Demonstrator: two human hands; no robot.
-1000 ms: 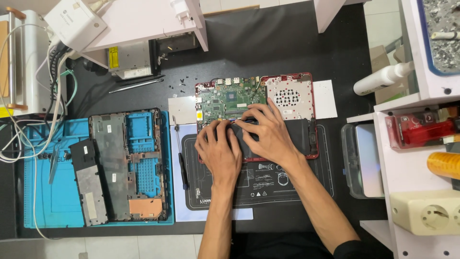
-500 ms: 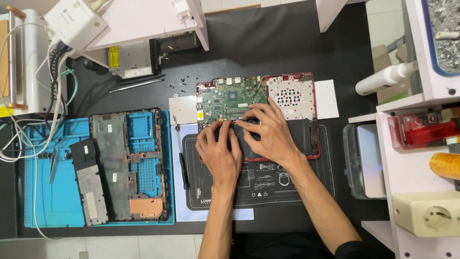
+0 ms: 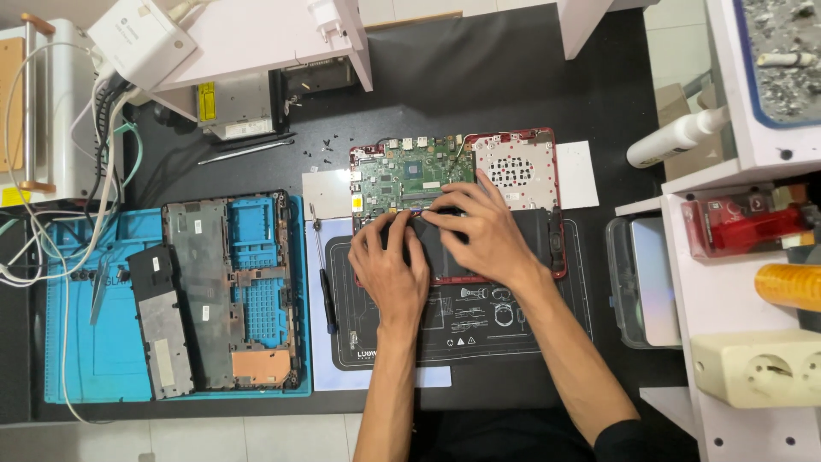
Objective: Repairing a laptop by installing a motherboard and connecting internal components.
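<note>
Resting side by side, two bare hands lie on an opened laptop (image 3: 513, 171) in the middle of the dark desk (image 3: 479, 77). The laptop has a red rim, and its insides show: a green circuit board (image 3: 410, 175) on the far left part and a pale plate full of small holes (image 3: 517, 167) on the far right part. The left hand (image 3: 389, 265) lies flat with its fingers spread a little, and its fingertips press on a black flat part (image 3: 445, 252) just near of the green board. The right hand (image 3: 479, 231) is beside it, fingers bent and pointing left, and its fingertips touch the same black part close to the edge of the board. Neither hand wraps around anything (they only press down).

Under the laptop lies a black work mat (image 3: 479, 316) with white drawings on it. Just left of the mat lies a thin screwdriver (image 3: 325, 282) with a dark handle. Further left, a blue mat (image 3: 94, 342) holds the laptop's bottom cover (image 3: 222, 291), turned inside up, and a long grey strip (image 3: 162, 321) lies on it. Tiny black screws (image 3: 321, 150) are scattered on the desk, far from the person and left of the laptop. A white spray bottle (image 3: 676, 137) lies at the right, and a red box (image 3: 744, 224) sits on a white shelf (image 3: 684, 265) there.
</note>
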